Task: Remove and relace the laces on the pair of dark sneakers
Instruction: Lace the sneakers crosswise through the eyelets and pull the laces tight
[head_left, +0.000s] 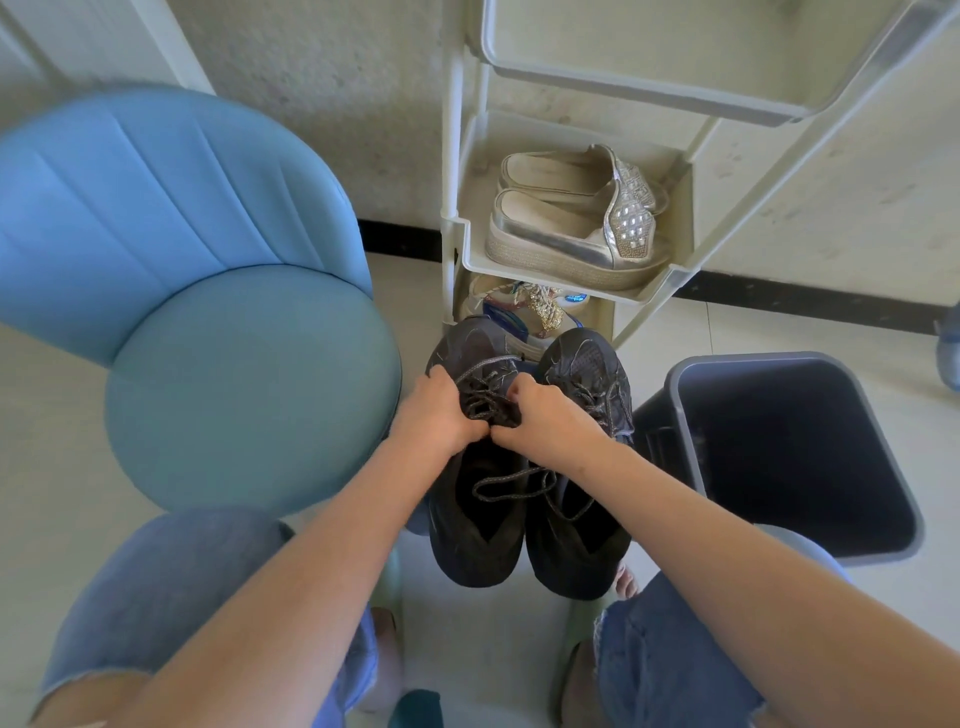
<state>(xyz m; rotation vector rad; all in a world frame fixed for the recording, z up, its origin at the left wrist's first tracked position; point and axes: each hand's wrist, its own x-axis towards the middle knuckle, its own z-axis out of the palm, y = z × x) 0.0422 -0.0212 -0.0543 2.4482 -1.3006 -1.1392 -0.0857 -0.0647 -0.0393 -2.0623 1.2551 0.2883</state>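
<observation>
A person's left hand (435, 411) and right hand (546, 418) pinch the laces (485, 387) on one dark sneaker (470, 551), untied but threaded; the other sneaker (582, 364) looks laced. Removal appears barely begun.

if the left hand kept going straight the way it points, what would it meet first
Probably the toe of the dark sneaker it grips: the left hand points forward along it. Beyond lies the shoe rack; depth is unclear.

Both hands, left hand (435, 410) and right hand (545, 418), grip laces (485, 397) on left dark sneaker (475, 519); right dark sneaker (582, 540) beside.
</observation>
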